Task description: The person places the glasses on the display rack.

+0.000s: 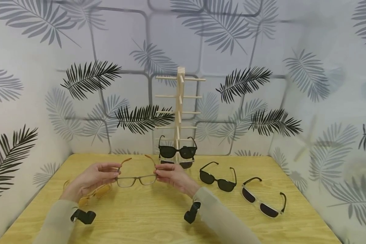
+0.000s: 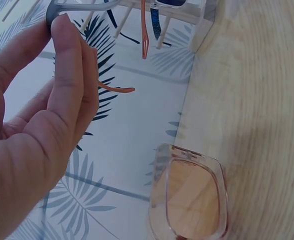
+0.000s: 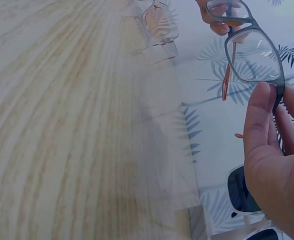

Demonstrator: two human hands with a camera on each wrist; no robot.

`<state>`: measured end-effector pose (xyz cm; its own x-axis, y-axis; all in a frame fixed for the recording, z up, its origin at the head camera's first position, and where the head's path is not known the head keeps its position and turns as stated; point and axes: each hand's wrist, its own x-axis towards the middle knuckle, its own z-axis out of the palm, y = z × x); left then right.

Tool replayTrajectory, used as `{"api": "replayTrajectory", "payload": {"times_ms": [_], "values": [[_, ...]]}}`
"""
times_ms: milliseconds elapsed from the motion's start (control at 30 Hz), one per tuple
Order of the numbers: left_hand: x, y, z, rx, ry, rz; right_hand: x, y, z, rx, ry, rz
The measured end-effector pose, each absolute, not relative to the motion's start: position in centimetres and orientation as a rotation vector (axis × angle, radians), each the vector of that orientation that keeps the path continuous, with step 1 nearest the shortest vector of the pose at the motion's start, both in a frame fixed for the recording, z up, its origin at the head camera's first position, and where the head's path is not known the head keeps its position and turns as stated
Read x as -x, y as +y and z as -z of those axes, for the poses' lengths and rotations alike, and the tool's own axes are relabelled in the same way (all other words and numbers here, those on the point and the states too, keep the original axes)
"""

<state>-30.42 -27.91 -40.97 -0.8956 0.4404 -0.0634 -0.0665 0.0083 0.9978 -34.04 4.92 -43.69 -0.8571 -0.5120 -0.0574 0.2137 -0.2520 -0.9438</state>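
A pair of eyeglasses (image 1: 136,181) with a grey frame, clear lenses and orange-brown temple tips is held up between both hands, its temples unfolded and pointing away. My left hand (image 1: 99,177) pinches the frame at its left hinge, thumb against fingers. At the opposite hinge my right hand (image 1: 174,176) pinches it the same way; the right wrist view shows the thumb beside the clear lens (image 3: 255,55). Below and behind the left hand lies a pair of amber-tinted glasses (image 1: 102,191), partly covered by that hand in the head view.
A wooden display rack (image 1: 180,101) with several crossbars stands at the back, black sunglasses (image 1: 177,151) and a second pair (image 1: 186,165) on its lowest levels. To the right on the wooden table (image 1: 158,220) lie black sunglasses (image 1: 216,181) and clear-framed sunglasses (image 1: 259,203).
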Motion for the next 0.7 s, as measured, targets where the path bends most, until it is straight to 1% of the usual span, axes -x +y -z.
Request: {"api": "replayTrajectory", "payload": {"times_ms": [367,533,700], "values": [[30.1,-27.5,40.4,-0.480,1.867,-2.018,33.6,5.9,42.3,0.419,1.524,2.127],[30.3,-27.1,40.5,-0.552,1.906,-2.026,33.8,6.9,41.4,0.468,1.599,2.066],[30.2,-26.5,39.8,-0.587,1.931,-2.042,33.9,7.7,40.3,0.500,1.667,2.019]]}}
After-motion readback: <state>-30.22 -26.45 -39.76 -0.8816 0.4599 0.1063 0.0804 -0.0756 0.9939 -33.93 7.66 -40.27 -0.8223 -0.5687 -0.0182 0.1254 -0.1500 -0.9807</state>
